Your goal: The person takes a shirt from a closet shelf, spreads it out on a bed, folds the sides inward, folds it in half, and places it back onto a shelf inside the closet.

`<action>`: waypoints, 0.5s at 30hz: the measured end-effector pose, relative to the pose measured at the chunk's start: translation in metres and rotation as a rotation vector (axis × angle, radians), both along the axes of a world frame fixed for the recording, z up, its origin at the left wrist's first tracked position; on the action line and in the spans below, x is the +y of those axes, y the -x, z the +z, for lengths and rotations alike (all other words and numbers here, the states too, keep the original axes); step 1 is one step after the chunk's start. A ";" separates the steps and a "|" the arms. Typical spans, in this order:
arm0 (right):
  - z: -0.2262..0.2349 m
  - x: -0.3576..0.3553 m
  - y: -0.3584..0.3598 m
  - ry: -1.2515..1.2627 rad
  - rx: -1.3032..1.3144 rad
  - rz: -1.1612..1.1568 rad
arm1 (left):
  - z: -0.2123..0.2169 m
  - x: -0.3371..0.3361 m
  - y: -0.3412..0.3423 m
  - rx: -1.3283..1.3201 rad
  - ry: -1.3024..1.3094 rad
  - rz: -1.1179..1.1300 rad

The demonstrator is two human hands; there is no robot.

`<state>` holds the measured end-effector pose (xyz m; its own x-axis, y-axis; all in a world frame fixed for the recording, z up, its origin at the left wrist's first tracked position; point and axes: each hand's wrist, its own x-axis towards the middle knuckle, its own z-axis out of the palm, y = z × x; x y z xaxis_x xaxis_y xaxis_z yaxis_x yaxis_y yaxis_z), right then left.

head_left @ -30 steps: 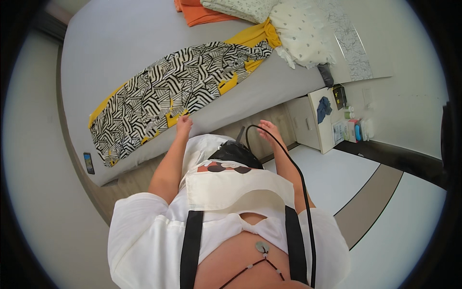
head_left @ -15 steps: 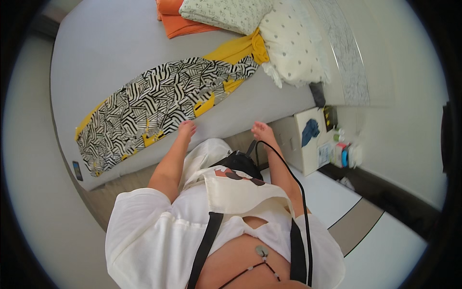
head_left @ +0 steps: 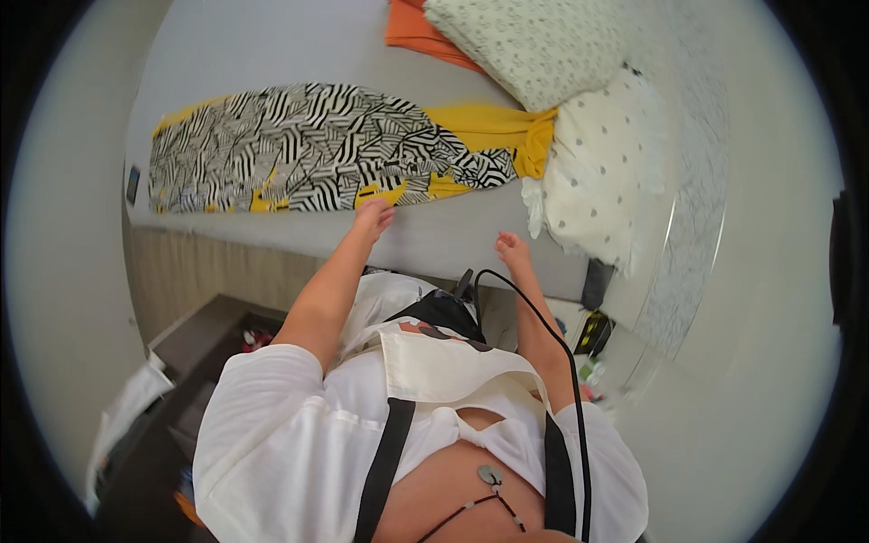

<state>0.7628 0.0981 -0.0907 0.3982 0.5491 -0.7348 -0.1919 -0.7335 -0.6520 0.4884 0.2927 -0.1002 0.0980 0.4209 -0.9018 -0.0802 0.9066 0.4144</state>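
Observation:
A long garment (head_left: 299, 149) with a black-and-white geometric print and yellow patches lies stretched out across the bed. Its yellow cloth end (head_left: 493, 131) is bunched at the right, against the pillows. My left hand (head_left: 373, 217) is at the garment's near edge, fingers loosely parted and holding nothing; whether it touches the fabric I cannot tell. Over the bed's near side, to the right of the garment's middle, my right hand (head_left: 512, 249) hovers with loosely bent fingers and nothing in them.
A grey sheet (head_left: 434, 240) covers the bed. At its right end rest a printed pillow (head_left: 534, 45) and a frilled spotted pillow (head_left: 602, 172), with orange fabric (head_left: 421, 36) beside them. A phone (head_left: 133, 184) lies at the left edge. Dark furniture (head_left: 204, 362) stands lower left. A black cable (head_left: 543, 321) crosses my right arm.
My view has turned, so the bed sits straighter and dark furniture appears at lower left. My left hand has come to the garment's yellow patch; my right hand stays empty.

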 end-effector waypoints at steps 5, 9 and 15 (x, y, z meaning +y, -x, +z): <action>-0.050 0.005 -0.057 -0.102 -0.365 0.451 | -0.021 -0.033 -0.038 -0.078 -0.080 0.199; -0.046 0.020 -0.088 -0.078 -0.516 0.634 | -0.047 -0.083 -0.047 -0.084 0.005 0.380; -0.043 0.037 -0.109 -0.276 -0.881 0.672 | -0.076 -0.100 -0.063 -0.048 0.103 0.666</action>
<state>0.8717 0.1354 -0.1336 0.2802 0.9454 -0.1665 0.7892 -0.3256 -0.5207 0.5510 0.1923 -0.1762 -0.1117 0.3178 -0.9416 -0.6521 0.6915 0.3107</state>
